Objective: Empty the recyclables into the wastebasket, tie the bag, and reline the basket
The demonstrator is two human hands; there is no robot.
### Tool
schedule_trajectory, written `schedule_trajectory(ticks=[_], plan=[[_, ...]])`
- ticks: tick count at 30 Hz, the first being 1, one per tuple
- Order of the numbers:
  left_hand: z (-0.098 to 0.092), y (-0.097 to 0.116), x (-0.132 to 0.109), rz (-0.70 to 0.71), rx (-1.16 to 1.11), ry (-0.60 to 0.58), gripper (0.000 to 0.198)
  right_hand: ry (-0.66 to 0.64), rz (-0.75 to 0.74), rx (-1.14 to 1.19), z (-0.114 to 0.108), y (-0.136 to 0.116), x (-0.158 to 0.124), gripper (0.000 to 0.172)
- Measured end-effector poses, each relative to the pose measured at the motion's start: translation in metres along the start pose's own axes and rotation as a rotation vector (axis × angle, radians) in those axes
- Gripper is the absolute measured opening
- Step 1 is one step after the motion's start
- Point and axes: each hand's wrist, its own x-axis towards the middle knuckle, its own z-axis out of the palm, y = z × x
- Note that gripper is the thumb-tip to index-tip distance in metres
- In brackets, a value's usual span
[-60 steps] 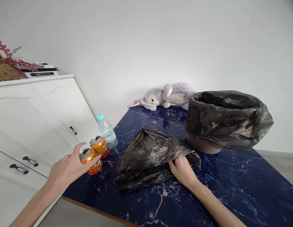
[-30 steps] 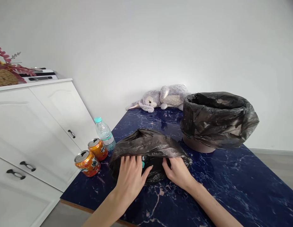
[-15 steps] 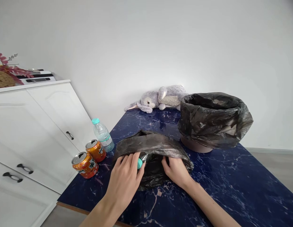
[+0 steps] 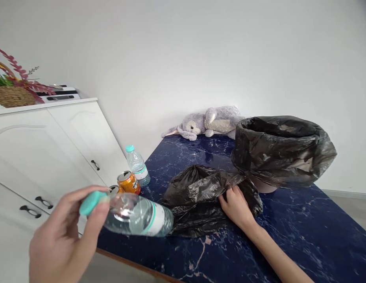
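Observation:
Between the fingers of my left hand (image 4: 67, 232) is the teal cap of a clear plastic bottle (image 4: 138, 216). The bottle lies tilted sideways above the table's left front, its base beside a black plastic bag (image 4: 197, 196). My right hand (image 4: 237, 206) is closed on the rim of that bag, its fingertips hidden under the plastic. Behind the held bottle stand two orange drink cans; one can (image 4: 129, 182) shows well, the other is mostly covered. Another teal-capped bottle (image 4: 138, 167) stands upright just past them.
A bin lined with a black bag (image 4: 283, 153) stands at the table's right. A grey plush rabbit (image 4: 200, 124) lies at the back against the wall. The blue marbled table (image 4: 301, 232) borders a white cabinet (image 4: 67, 145) on the left, with a flower basket (image 4: 13, 96) on top.
My left hand has drawn the bottle out of the black bag, moving left and toward me. My right hand still grips the bag's rim, and the bag's opening has sagged.

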Motion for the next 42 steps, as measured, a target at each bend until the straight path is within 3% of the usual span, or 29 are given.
schedule_trajectory(ticks=[2,4,7,12,18,21,26,34,42], plan=[[0.003,-0.001,0.022,0.031,-0.017,-0.021,0.038,0.005,0.011,-0.023,0.000,0.004,0.000,0.040],[0.015,0.000,0.045,0.149,0.005,-0.065,0.047,0.009,0.014,-0.039,0.000,0.006,-0.001,0.042],[0.046,0.002,0.078,0.281,0.052,-0.160,0.042,0.009,0.012,-0.053,0.000,0.006,-0.001,0.043],[0.102,0.008,0.123,0.445,0.359,-0.447,0.041,-0.001,0.011,-0.069,0.000,0.003,-0.002,0.043],[0.143,0.009,0.164,0.527,0.691,-0.610,0.046,-0.004,0.015,-0.080,0.001,0.002,-0.001,0.044],[0.156,0.004,0.177,0.547,0.755,-0.661,0.046,-0.002,0.016,-0.080,0.002,0.001,-0.001,0.045],[0.167,-0.005,0.188,0.543,0.788,-0.693,0.047,-0.009,0.012,-0.079,0.001,-0.001,-0.001,0.045],[0.169,-0.013,0.194,0.520,0.822,-0.678,0.043,0.000,0.009,-0.035,-0.002,-0.003,0.000,0.046],[0.164,-0.009,0.183,0.532,0.798,-0.561,0.050,0.050,-0.022,0.076,-0.009,-0.011,0.004,0.040]])
